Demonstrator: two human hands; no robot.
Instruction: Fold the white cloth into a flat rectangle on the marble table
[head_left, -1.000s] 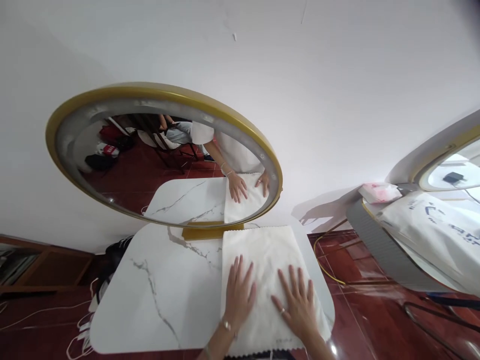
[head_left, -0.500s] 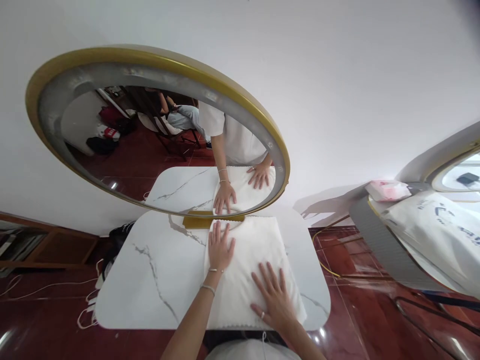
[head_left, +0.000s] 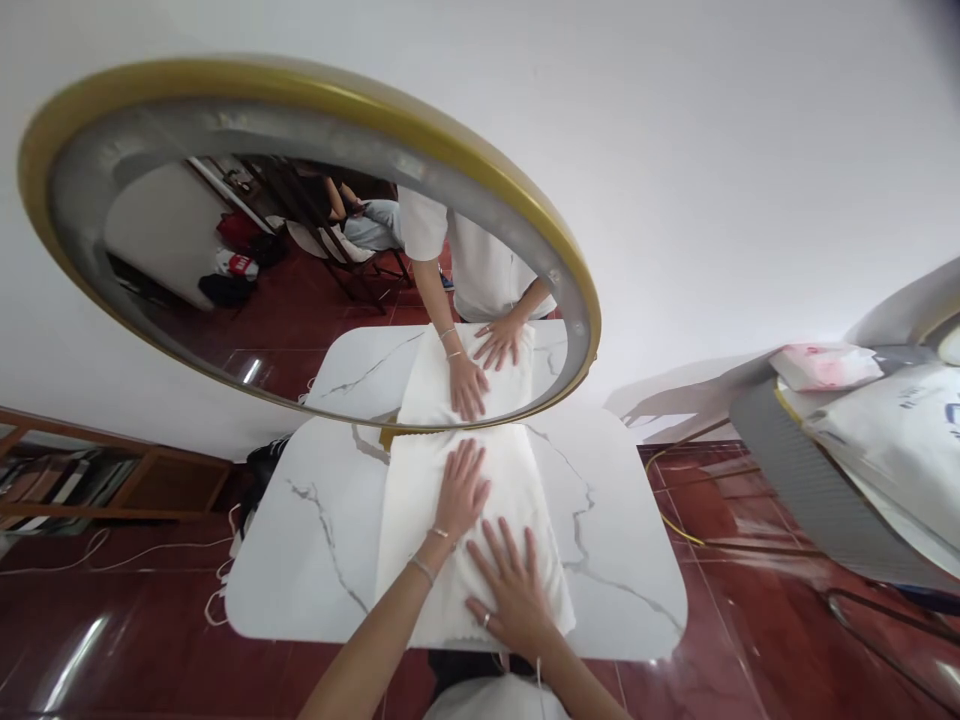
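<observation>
A folded white cloth (head_left: 409, 505) lies on a white marble-patterned table (head_left: 622, 560), reaching from the near edge to the mirror's foot. My left hand (head_left: 459, 490) rests flat on the far half of the cloth, fingers spread, bracelets on the wrist. Closer to me, my right hand (head_left: 511, 592) presses flat on the near part of the cloth, fingers apart, a ring on one finger. Neither hand holds anything.
A big round gold-framed mirror (head_left: 525, 240) stands at the table's far edge against the white wall, reflecting my hands, the cloth and a seated person behind. Red tiled floor (head_left: 750, 640) surrounds the table. Another table with a white bag (head_left: 892, 440) and a pink pack (head_left: 825, 366) stands right. A wooden shelf (head_left: 112, 480) sits left.
The cloth has shifted left toward the table's middle and looks narrower. My left hand slid from the near edge up to the far part; my right hand stayed near the front edge.
</observation>
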